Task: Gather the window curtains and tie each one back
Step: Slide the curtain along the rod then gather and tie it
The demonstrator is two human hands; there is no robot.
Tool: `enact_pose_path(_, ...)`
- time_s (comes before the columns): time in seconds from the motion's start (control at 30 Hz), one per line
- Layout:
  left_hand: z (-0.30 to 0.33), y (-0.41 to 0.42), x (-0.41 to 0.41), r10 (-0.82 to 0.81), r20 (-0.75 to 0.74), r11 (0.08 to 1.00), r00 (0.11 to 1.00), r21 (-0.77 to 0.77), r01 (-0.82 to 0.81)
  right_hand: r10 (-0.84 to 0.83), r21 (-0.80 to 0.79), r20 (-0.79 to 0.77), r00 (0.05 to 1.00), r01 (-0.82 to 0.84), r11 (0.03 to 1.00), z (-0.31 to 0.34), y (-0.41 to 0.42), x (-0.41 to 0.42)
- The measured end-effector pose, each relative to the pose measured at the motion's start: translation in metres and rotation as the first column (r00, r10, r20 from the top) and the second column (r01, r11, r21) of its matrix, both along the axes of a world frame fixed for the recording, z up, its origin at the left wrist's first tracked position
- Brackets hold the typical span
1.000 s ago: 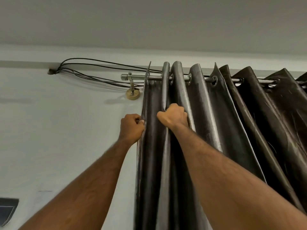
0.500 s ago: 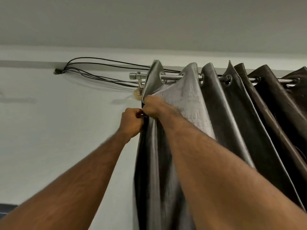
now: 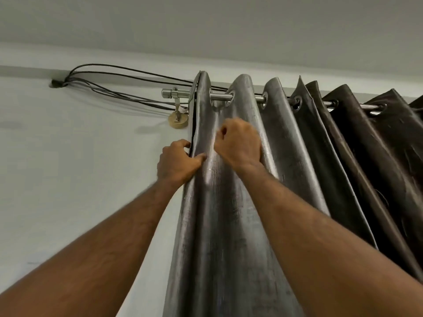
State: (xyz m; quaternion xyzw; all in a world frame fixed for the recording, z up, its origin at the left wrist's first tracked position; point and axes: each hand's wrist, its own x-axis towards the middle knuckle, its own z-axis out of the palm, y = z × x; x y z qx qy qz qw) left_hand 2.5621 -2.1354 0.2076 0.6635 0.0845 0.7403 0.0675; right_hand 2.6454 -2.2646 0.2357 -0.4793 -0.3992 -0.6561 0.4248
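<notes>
A shiny grey curtain (image 3: 229,225) hangs in folds by eyelets from a metal rod (image 3: 220,96). A darker brown curtain (image 3: 375,156) hangs on the same rod to its right. My left hand (image 3: 177,162) pinches the grey curtain's left edge, thumb on the front of the fabric. My right hand (image 3: 238,143) is curled into a fist in front of the second fold, just right of the left hand; whether it grips fabric is unclear. Both arms reach up from below.
The rod's left end sits in a bracket (image 3: 177,115) fixed to the pale wall (image 3: 68,168). Several black cables (image 3: 119,88) run from a wall hole toward the rod. The ceiling (image 3: 206,24) is close above.
My right hand has let the pulled fold go and moved right and up. The leftmost folds have fallen back onto the rod. My left hand stays on the curtain edge.
</notes>
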Motion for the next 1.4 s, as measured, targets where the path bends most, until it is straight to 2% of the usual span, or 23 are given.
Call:
enact_pose_path(0.07, 0.003, -0.001, -0.004, -0.036, 0.055, 0.999, 0.998, -0.006, 0.036, -0.193, 0.159, -0.009, 0.981, 0.192, 0.968, 0.005, -0.011, 0.008)
enact_pose_path(0.13, 0.006, 0.001, -0.010, -0.078, 0.100, 0.997, 0.992, -0.001, 0.078, -0.236, 0.155, -0.177, 0.955, 0.264, 0.952, 0.011, -0.024, 0.015)
enact_pose_path(0.17, 0.007, 0.002, -0.013, -0.091, 0.107, 0.996, 0.990, 0.005, 0.091, -0.202, 0.123, -0.260, 0.944, 0.240, 0.963, 0.014, -0.030, 0.019)
enact_pose_path(0.27, 0.006, 0.006, -0.018, -0.155, 0.082, 0.988, 0.984, 0.032, 0.153, 0.055, -0.014, -0.500, 0.864, -0.072, 0.997, 0.022, -0.040, 0.027)
enact_pose_path(0.3, 0.005, 0.008, -0.020, -0.172, 0.066, 0.985, 0.983, 0.044, 0.169, 0.070, -0.058, -0.541, 0.838, -0.120, 0.991, 0.020, -0.039, 0.029)
enact_pose_path(0.4, 0.001, 0.011, -0.024, -0.210, 0.008, 0.974, 0.978, 0.084, 0.209, -0.060, -0.146, -0.519, 0.853, -0.019, 0.989, 0.013, -0.019, 0.020)
enact_pose_path(0.47, -0.001, 0.012, -0.025, -0.242, -0.031, 0.965, 0.970, 0.093, 0.244, -0.095, -0.253, -0.433, 0.896, -0.020, 0.967, 0.020, 0.006, -0.005)
enact_pose_path(0.53, 0.000, 0.013, -0.024, -0.271, -0.053, 0.958, 0.961, 0.084, 0.275, -0.054, -0.359, -0.309, 0.950, -0.064, 0.931, 0.037, 0.032, -0.038)
enact_pose_path(0.63, 0.003, 0.015, -0.025, -0.297, -0.054, 0.950, 0.953, 0.086, 0.301, -0.013, -0.446, -0.228, 0.974, -0.092, 0.890, 0.052, 0.045, -0.060)
enact_pose_path(0.73, -0.001, 0.018, -0.027, -0.275, -0.084, 0.954, 0.958, 0.104, 0.283, -0.044, -0.476, -0.249, 0.967, -0.083, 0.876, 0.046, 0.044, -0.035)
enact_pose_path(0.8, -0.002, 0.015, -0.023, -0.290, -0.082, 0.950, 0.953, 0.095, 0.297, 0.045, -0.474, -0.305, 0.951, -0.192, 0.859, 0.038, 0.039, -0.021)
enact_pose_path(0.87, -0.005, 0.006, -0.016, -0.293, -0.082, 0.952, 0.953, 0.065, 0.299, 0.191, -0.508, -0.361, 0.913, -0.364, 0.781, 0.025, 0.035, -0.020)
enact_pose_path(0.9, -0.006, 0.001, -0.013, -0.287, -0.076, 0.955, 0.955, 0.051, 0.291, 0.253, -0.515, -0.434, 0.864, -0.469, 0.718, 0.017, 0.033, -0.022)
enact_pose_path(0.97, -0.007, -0.007, -0.008, -0.269, -0.067, 0.962, 0.961, 0.035, 0.271, 0.336, -0.465, -0.626, 0.703, -0.683, 0.563, 0.007, 0.028, -0.022)
enact_pose_path(1.0, -0.009, -0.010, -0.006, -0.241, -0.066, 0.969, 0.968, 0.031, 0.244, 0.354, -0.437, -0.669, 0.654, -0.731, 0.524, 0.004, 0.024, -0.018)
enact_pose_path(1.03, -0.009, -0.012, -0.004, -0.203, -0.063, 0.978, 0.977, 0.028, 0.205, 0.373, -0.426, -0.663, 0.648, -0.738, 0.524, 0.002, 0.018, -0.014)
enact_pose_path(1.07, -0.009, -0.013, -0.003, -0.162, -0.058, 0.986, 0.985, 0.022, 0.163, 0.382, -0.422, -0.615, 0.690, -0.697, 0.580, 0.001, 0.010, -0.008)
enact_pose_path(1.13, -0.009, -0.014, -0.002, -0.122, -0.039, 0.992, 0.992, 0.012, 0.123, 0.344, -0.341, -0.410, 0.845, -0.492, 0.801, 0.002, -0.006, 0.007)
enact_pose_path(1.2, -0.008, -0.015, -0.002, -0.132, -0.014, 0.991, 0.991, 0.017, 0.133, 0.184, -0.120, -0.230, 0.956, -0.215, 0.969, 0.005, -0.022, 0.027)
enact_pose_path(1.27, -0.008, -0.015, -0.002, -0.163, -0.004, 0.986, 0.987, 0.028, 0.163, 0.000, 0.041, -0.263, 0.965, 0.011, 0.999, 0.005, -0.038, 0.043)
enact_pose_path(1.3, -0.008, -0.015, -0.003, -0.174, 0.001, 0.984, 0.985, 0.029, 0.174, -0.063, 0.049, -0.335, 0.940, 0.084, 0.995, 0.006, -0.044, 0.049)
enact_pose_path(1.33, -0.008, -0.014, -0.003, -0.183, 0.010, 0.983, 0.983, 0.031, 0.183, -0.094, 0.025, -0.415, 0.905, 0.114, 0.993, 0.006, -0.048, 0.055)
enact_pose_path(1.4, -0.005, -0.012, -0.005, -0.194, 0.039, 0.981, 0.980, 0.033, 0.193, -0.060, -0.023, -0.534, 0.843, 0.057, 0.998, 0.006, -0.052, 0.062)
